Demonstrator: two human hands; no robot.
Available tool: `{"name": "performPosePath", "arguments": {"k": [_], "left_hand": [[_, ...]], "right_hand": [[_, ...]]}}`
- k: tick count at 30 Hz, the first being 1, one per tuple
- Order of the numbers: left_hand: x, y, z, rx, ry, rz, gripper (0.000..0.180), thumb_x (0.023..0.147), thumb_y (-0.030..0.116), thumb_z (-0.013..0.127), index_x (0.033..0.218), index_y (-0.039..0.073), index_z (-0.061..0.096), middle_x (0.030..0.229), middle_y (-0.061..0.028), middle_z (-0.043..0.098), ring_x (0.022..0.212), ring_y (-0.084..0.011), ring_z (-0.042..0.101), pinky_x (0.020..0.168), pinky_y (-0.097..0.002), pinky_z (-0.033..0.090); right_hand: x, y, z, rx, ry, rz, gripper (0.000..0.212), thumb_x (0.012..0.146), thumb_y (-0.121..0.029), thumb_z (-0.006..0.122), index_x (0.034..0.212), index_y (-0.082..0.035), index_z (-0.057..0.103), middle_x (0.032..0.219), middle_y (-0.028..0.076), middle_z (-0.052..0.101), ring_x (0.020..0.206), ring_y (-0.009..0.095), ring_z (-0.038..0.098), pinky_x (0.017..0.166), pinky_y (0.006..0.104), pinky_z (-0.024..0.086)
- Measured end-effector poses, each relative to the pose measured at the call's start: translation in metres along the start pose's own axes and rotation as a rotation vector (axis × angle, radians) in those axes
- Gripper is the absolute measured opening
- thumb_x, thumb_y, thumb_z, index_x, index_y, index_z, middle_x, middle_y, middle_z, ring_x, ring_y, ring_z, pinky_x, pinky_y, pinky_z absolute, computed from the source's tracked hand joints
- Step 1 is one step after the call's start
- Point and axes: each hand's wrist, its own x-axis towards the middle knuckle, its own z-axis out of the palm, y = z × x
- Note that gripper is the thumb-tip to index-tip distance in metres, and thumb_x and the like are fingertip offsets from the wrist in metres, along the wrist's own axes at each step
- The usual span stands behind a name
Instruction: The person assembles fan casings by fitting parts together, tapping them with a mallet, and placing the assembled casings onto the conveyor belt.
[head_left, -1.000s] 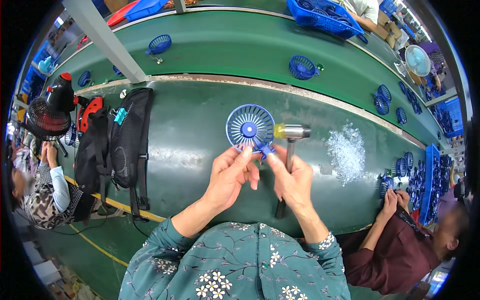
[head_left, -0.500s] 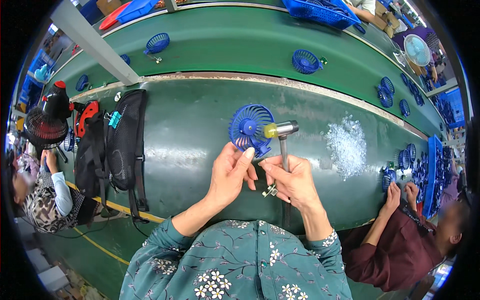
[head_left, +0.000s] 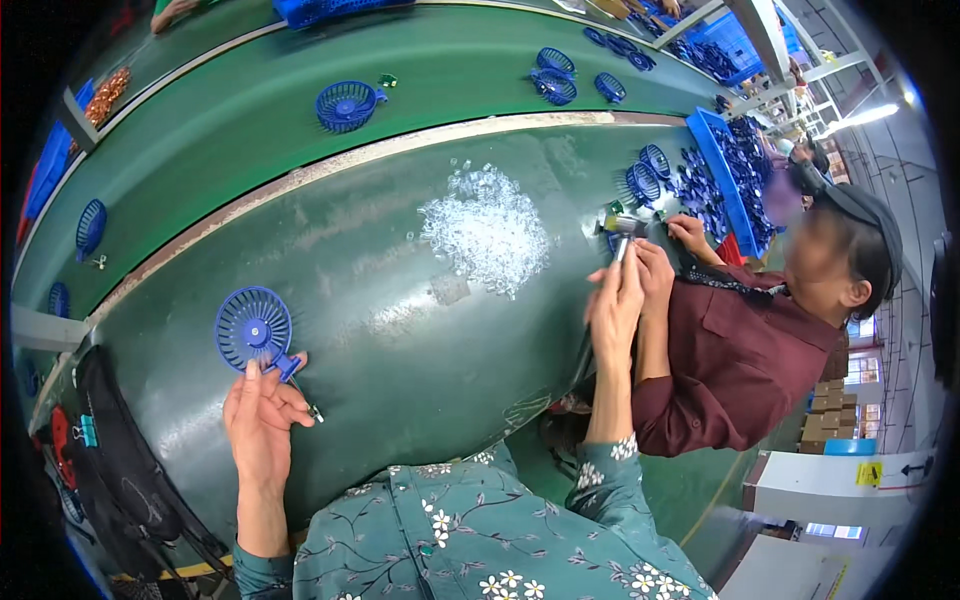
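My left hand point(head_left: 264, 425) pinches the lower rim of a round blue fan housing point(head_left: 240, 345), which has radial slats and a short bracket at its lower right. From the bracket hangs a small metal and green part point(head_left: 317, 412). At the right, my right hand point(head_left: 614, 318) is closed round the handle of a hammer point(head_left: 627, 228) with a metal head and a yellowish face. The hammer head is close to a co-worker's hands point(head_left: 655, 272); whether it touches them or the blue part there, I cannot tell.
A heap of small clear plastic pieces point(head_left: 490, 232) lies mid-bench. Blue fan housings point(head_left: 346, 106) rest on the green belt beyond. A blue crate point(head_left: 718, 170) of blue parts stands at the right, near the seated co-worker point(head_left: 740, 370). A black bag point(head_left: 135, 480) lies at the left.
My view has turned to the right. The hammer has moved away from the fan housing, rightward to the co-worker's hands. My left hand still holds the housing.
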Motion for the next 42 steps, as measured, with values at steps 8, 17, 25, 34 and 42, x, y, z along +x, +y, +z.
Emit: {"name": "performPosePath", "arguments": {"k": [8, 17, 25, 34, 42], "left_hand": [[0.001, -0.003, 0.01, -0.015, 0.002, 0.032, 0.036, 0.101, 0.028, 0.048, 0.099, -0.006, 0.063, 0.107, -0.0293, 0.066, 0.061, -0.0185, 0.063, 0.05, -0.0299, 0.056], [-0.005, 0.005, 0.007, 0.001, 0.012, 0.026, 0.034, 0.1, 0.03, 0.05, 0.109, -0.002, 0.056, 0.106, -0.0289, 0.066, 0.062, -0.0181, 0.063, 0.048, -0.0288, 0.054], [-0.014, 0.004, 0.029, -0.091, -0.21, -0.099, 0.04, 0.102, 0.031, 0.046, 0.121, -0.004, 0.047, 0.11, -0.0293, 0.063, 0.073, -0.0255, 0.067, 0.055, -0.0364, 0.06], [-0.031, 0.01, 0.031, -0.099, -0.193, -0.107, 0.039, 0.103, 0.03, 0.043, 0.126, -0.001, 0.043, 0.11, -0.0267, 0.063, 0.075, -0.025, 0.067, 0.056, -0.0369, 0.06], [-0.025, 0.008, 0.047, 0.006, -0.235, -0.091, 0.036, 0.101, 0.026, 0.051, 0.126, 0.002, 0.041, 0.105, -0.0223, 0.063, 0.069, -0.0189, 0.065, 0.054, -0.0326, 0.058]], "right_hand": [[0.068, 0.044, -0.013, -0.362, 0.278, -0.257, 0.041, 0.095, -0.011, 0.054, 0.136, -0.004, 0.051, 0.077, 0.011, 0.064, 0.066, 0.019, 0.062, 0.059, 0.0287, 0.047], [0.044, -0.002, 0.0, 0.035, 0.057, -0.136, 0.039, 0.101, -0.018, 0.05, 0.136, -0.002, 0.048, 0.067, -0.003, 0.049, 0.053, 0.006, 0.047, 0.046, 0.0242, 0.037], [-0.081, -0.128, 0.079, 0.449, -0.742, 0.134, 0.034, 0.098, -0.019, 0.058, 0.123, 0.004, 0.059, 0.079, 0.007, 0.069, 0.039, 0.001, 0.036, 0.034, 0.0202, 0.027], [-0.119, -0.14, 0.122, 0.476, -0.905, 0.037, 0.032, 0.093, -0.019, 0.067, 0.116, 0.003, 0.065, 0.072, -0.004, 0.062, 0.067, 0.001, 0.047, 0.057, 0.0205, 0.04], [-0.121, -0.147, 0.117, 0.358, -0.737, -0.127, 0.028, 0.091, -0.018, 0.069, 0.109, 0.003, 0.066, 0.063, -0.001, 0.057, 0.061, 0.003, 0.042, 0.051, 0.023, 0.037]]}}
